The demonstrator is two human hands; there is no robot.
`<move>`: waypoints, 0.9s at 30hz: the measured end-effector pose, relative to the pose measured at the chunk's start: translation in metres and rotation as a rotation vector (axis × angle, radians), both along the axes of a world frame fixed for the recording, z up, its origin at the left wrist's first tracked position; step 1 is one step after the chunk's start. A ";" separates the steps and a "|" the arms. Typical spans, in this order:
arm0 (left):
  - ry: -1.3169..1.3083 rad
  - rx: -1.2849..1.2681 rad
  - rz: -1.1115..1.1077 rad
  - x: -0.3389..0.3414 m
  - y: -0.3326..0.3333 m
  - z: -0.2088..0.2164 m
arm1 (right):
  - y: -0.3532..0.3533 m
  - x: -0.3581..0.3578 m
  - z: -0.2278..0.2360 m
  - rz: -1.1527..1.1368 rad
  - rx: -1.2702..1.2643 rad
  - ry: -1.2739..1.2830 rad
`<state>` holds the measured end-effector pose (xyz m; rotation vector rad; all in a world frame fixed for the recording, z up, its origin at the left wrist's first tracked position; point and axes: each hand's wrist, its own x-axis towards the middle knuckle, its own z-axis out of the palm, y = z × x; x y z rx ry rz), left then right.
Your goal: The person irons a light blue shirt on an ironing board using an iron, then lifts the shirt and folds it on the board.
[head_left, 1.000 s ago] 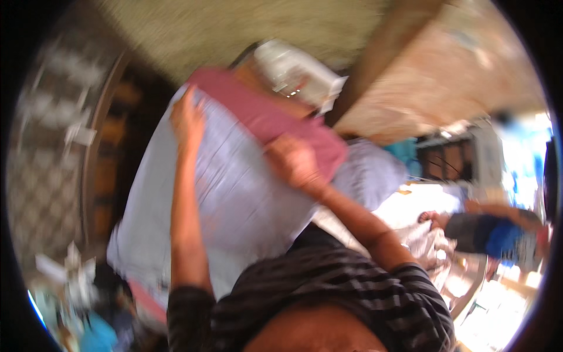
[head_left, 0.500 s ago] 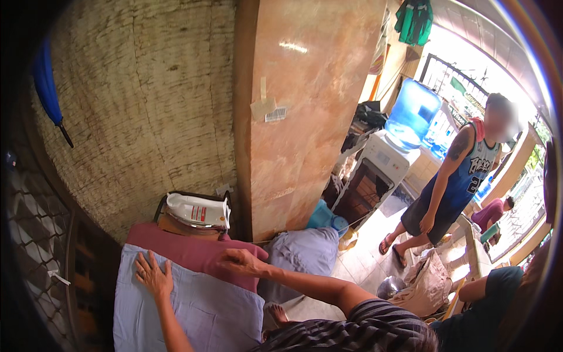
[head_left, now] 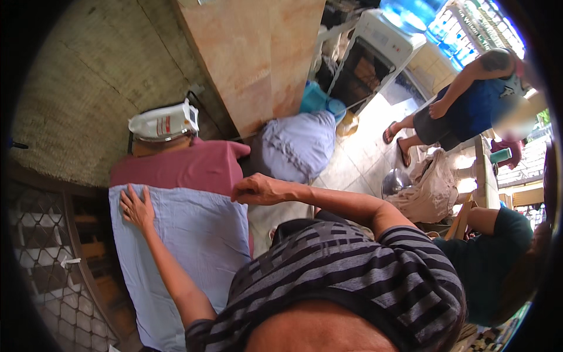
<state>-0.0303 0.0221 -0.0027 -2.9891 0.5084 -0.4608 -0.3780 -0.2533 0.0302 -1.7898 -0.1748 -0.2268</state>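
A light blue cloth (head_left: 187, 240) lies spread over an ironing board with a maroon cover (head_left: 176, 167). My left hand (head_left: 138, 209) rests flat on the cloth near its far left edge, fingers spread, a ring on one finger. My right hand (head_left: 258, 189) is at the cloth's far right corner, fingers curled together. Whether they pinch the cloth's edge is hidden. A white clothes iron (head_left: 166, 122) sits at the board's far end, beyond both hands and touched by neither.
Beside the board on the floor stands a grey-blue cloth bundle (head_left: 296, 144), with a turquoise container (head_left: 316, 98) behind it. A pillar (head_left: 252, 58) rises beyond. To the right are a water dispenser (head_left: 375, 53), a standing person (head_left: 463, 105) and a dark-green-sleeved person (head_left: 498, 258). A lattice gate (head_left: 53, 252) borders the left.
My view has tilted down, so my striped shirt shows more. The right hand has come from above the maroon cover to the cloth's far right corner. My left hand stays flat on the cloth.
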 end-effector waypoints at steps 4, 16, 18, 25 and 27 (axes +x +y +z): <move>0.012 -0.050 -0.014 0.003 0.002 0.006 | -0.012 -0.074 -0.045 0.083 -0.129 0.300; 0.117 -0.053 0.185 -0.141 -0.084 -0.004 | -0.165 -0.262 -0.161 -0.108 -0.452 0.612; 0.031 -0.085 0.173 -0.148 -0.089 -0.010 | -0.190 -0.268 -0.172 -0.159 -0.440 0.672; 0.045 -0.068 0.190 -0.146 -0.086 -0.011 | -0.223 -0.249 -0.245 -0.305 0.036 1.000; 0.018 -0.070 0.184 -0.146 -0.087 -0.011 | -0.216 -0.238 -0.275 -0.479 0.268 1.129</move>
